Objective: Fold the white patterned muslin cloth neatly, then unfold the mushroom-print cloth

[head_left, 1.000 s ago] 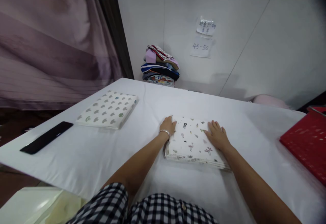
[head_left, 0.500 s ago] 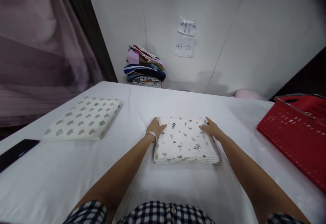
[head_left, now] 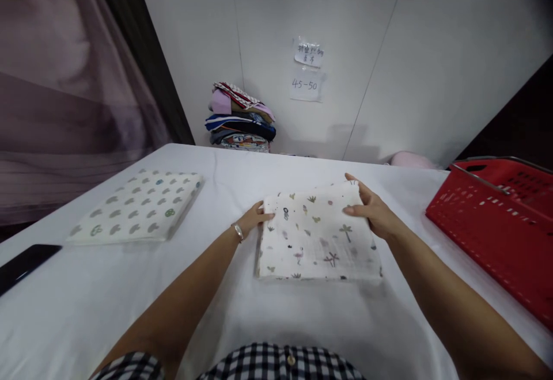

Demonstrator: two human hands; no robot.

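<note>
The fingers of the left hand (head_left: 251,220) are only slightly parted, thumb over the top and the rest along the left edge, holding the far left part of a folded white muslin cloth (head_left: 309,239) printed with palm trees, cacti and a flamingo; how firmly they press cannot be told. The fingers of the right hand (head_left: 377,216) have its far right corner between them, thumb flat on the print and forefinger stretched out behind the edge, so that this corner is tipped up and the far edge slopes down toward the left fingers. The cloth thus lies between the two sets of fingertips and runs from them toward the wearer, its near edge over the white-covered table (head_left: 311,316). Just behind the left fingers, on the wrist, sits a silver bracelet (head_left: 238,232). Well to the left of those fingers lies a second folded cloth (head_left: 140,204), white with grey mouse-head shapes, and beyond it, at the border of the view, a flat black object (head_left: 26,265). To the right of the right fingers, well apart, stands a red plastic basket (head_left: 492,242) with a metal handle. Farther out than both hands, by the wall, rises a stack of folded fabrics (head_left: 244,126), with a paper sign (head_left: 307,84) reading "45-50" on the wall.
</note>
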